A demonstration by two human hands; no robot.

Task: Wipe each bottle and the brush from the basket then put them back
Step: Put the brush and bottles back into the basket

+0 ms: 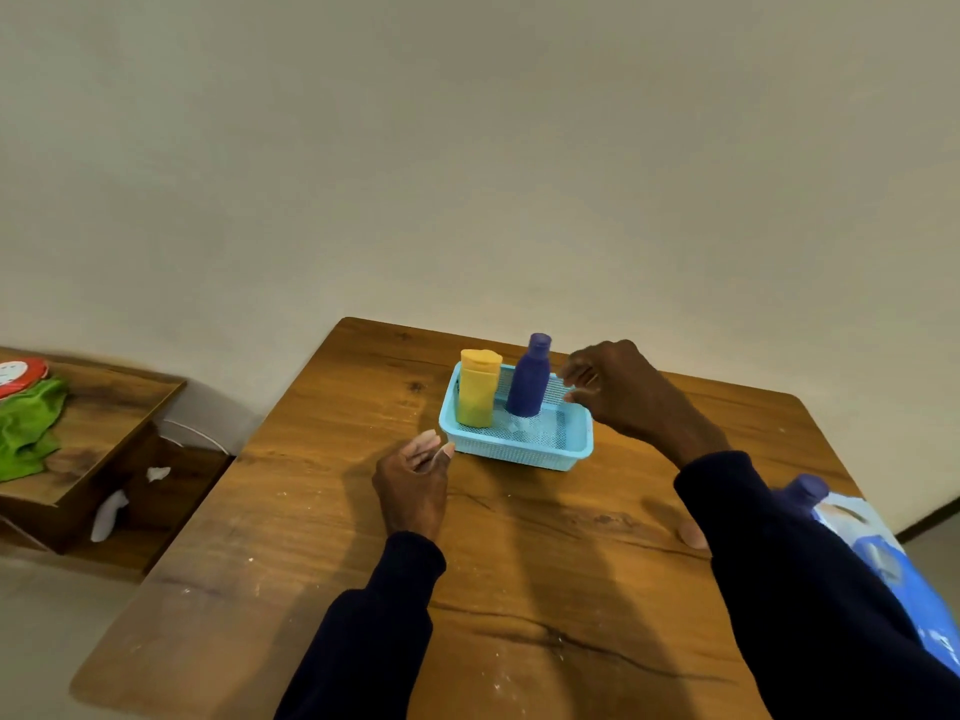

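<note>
Yellow bottle (477,392), purple bottle (527,381) upright in basket (519,454); left hand (413,485), right hand (618,392) beside.

light blue mesh basket (519,452) on surface (519,563). yellow bottle (478,389) and purple bottle (527,381) upright inside, side by side, left end. second purple bottle (802,491) far right maybe, mostly hidden.

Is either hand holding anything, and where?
Right hand holds nothing. Left hand touches the basket at its near-left corner; whether it grips cannot be told.
</note>
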